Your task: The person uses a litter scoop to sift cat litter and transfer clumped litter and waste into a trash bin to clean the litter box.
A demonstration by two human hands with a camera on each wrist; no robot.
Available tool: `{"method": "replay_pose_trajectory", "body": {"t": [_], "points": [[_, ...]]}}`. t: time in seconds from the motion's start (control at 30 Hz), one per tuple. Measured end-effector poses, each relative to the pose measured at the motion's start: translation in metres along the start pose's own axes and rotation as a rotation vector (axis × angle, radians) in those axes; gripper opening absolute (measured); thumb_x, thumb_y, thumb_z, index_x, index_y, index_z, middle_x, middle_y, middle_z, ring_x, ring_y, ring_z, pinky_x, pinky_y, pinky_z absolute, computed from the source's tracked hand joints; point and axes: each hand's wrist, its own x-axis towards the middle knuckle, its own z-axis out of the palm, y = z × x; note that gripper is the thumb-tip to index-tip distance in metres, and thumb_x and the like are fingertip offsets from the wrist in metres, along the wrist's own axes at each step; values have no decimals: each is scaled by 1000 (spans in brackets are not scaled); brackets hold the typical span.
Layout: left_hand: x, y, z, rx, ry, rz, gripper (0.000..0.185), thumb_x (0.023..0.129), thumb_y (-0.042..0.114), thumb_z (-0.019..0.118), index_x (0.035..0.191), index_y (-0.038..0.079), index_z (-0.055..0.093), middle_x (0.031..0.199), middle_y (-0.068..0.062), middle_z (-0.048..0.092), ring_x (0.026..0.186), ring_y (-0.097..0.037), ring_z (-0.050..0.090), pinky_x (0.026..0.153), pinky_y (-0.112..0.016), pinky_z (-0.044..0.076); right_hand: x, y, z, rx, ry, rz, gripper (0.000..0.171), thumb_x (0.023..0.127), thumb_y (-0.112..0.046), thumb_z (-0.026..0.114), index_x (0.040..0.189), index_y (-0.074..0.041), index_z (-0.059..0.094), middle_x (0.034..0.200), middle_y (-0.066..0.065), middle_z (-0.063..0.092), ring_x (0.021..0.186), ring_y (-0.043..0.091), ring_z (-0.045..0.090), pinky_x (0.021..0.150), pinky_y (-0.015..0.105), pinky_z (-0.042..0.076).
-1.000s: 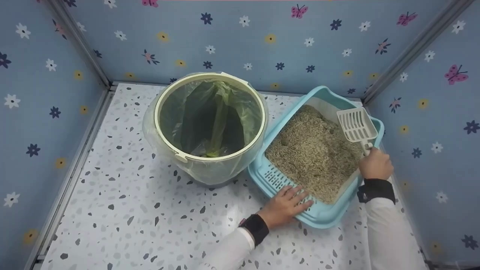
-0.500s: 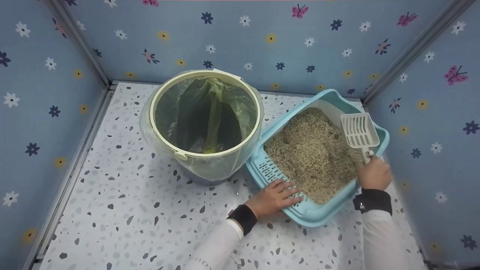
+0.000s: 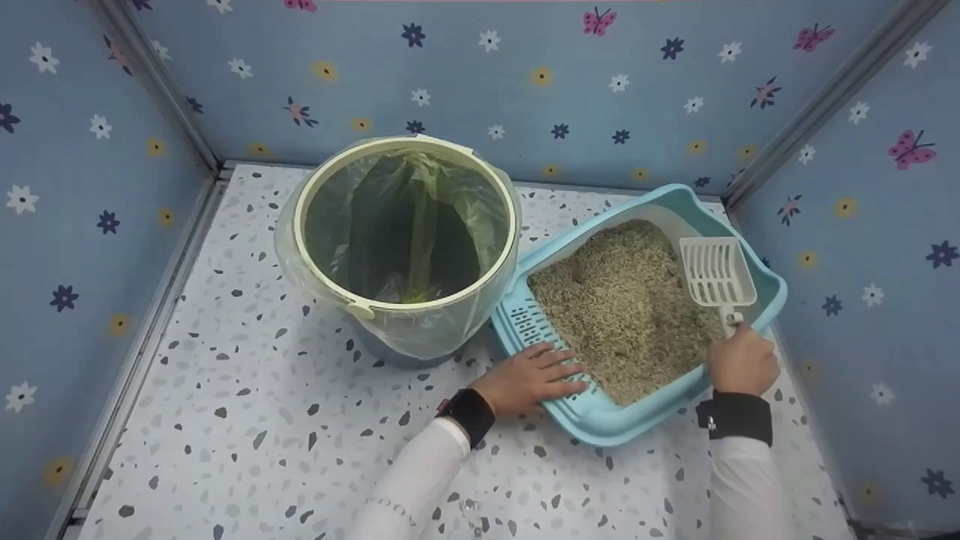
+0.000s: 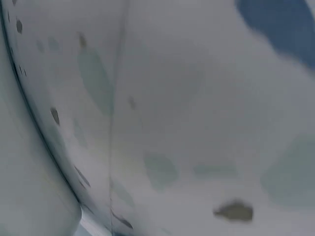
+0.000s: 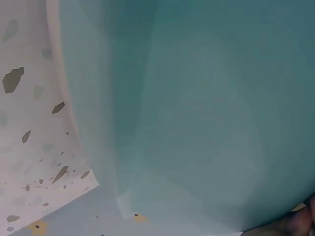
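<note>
Head view | one scoop (image 3: 716,271) gripped by right hand (image 3: 741,361) | left hand (image 3: 531,377) flat-fingered on one litter tray (image 3: 600,418) | one bin (image 3: 406,301)

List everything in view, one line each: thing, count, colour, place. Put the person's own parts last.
litter tray: one, light blue, right side of the floor, beside the bin
litter: one fill, beige grains, inside the litter tray
scoop: one, white, slotted, over the litter at the tray's right side
bin: one, cream rim, left of the tray, touching it
bin liner: one, translucent green, inside the bin and folded over its rim
floor: one, white with grey speckles
walls: three, blue with flowers and butterflies
wristbands: two, black, one on each wrist
left hand: fingers flat on the tray's slotted front rim
right hand: grips the scoop's handle
</note>
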Motion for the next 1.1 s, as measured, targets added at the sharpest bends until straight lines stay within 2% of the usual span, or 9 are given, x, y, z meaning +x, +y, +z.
{"method": "replay_pose_trajectory", "body": {"t": [0.13, 0.2, 0.37, 0.57, 0.73, 0.83, 0.9, 0.97, 1.1], "points": [[-3, -5, -3, -10, -22, 3, 70, 81, 56, 60, 143, 33, 37, 148, 4, 40, 140, -18, 30, 115, -38, 18, -6, -3, 0, -13, 13, 3, 18, 86, -13, 49, 86, 3, 57, 61, 21, 52, 56, 42, 56, 45, 48, 38], [-4, -5, -5, -27, -24, -7, 70, 81, 57, 60, 143, 33, 37, 148, 4, 39, 140, -18, 29, 115, -39, 18, -5, -5, -1, -26, 1, -4, 21, 87, -15, 52, 92, 4, 59, 64, 24, 55, 58, 43, 58, 46, 49, 39], [-2, 2, -9, -48, -66, -70, 88, 68, 69, 64, 143, 32, 36, 150, 3, 35, 142, -20, 25, 116, -43, 15, 4, -3, -3, -46, -78, -9, 32, 86, -21, 54, 107, 2, 61, 79, 30, 61, 65, 43, 60, 48, 49, 40], [9, 24, -17, -75, -103, -200, 97, 60, 81, 60, 140, 28, 42, 148, -3, 36, 142, -27, 22, 112, -58, 12, 26, 8, -4, -40, -161, 7, 29, 82, -24, 58, 101, -2, 61, 86, 27, 63, 72, 41, 61, 51, 45, 41], [28, 51, -24, -36, -202, -354, 99, 61, 88, 49, 138, 27, 44, 147, -7, 38, 143, -37, 15, 107, -67, 10, 49, 17, -6, -39, -156, -22, 25, 84, -20, 49, 96, -1, 61, 77, 23, 61, 67, 39, 59, 54, 51, 42], [41, 67, -25, 9, -244, -423, 98, 65, 89, 42, 138, 24, 43, 145, -8, 40, 142, -40, 17, 107, -67, 12, 59, 20, -7, -40, -149, -31, 21, 85, -19, 49, 87, -1, 58, 71, 18, 58, 65, 37, 57, 56, 53, 42], [47, 78, -23, 20, -228, -442, 96, 70, 87, 39, 140, 22, 40, 142, -7, 44, 141, -38, 23, 107, -65, 15, 63, 21, -7, -45, -139, -39, 18, 84, -18, 49, 83, -2, 58, 69, 18, 58, 64, 38, 58, 56, 54, 43], [50, 87, -19, 29, -178, -443, 92, 75, 83, 38, 142, 20, 37, 140, -4, 47, 139, -34, 28, 108, -63, 18, 66, 21, -6, -46, -129, -50, 17, 84, -16, 50, 80, -2, 57, 70, 20, 60, 65, 40, 60, 57, 55, 44], [52, 96, -5, 81, -1, -413, 80, 79, 75, 46, 137, 20, 43, 129, 0, 56, 133, -31, 39, 106, -60, 26, 68, 20, -6, -36, -118, -51, 16, 84, -15, 52, 80, -1, 58, 73, 22, 62, 68, 41, 62, 56, 55, 45]]}}
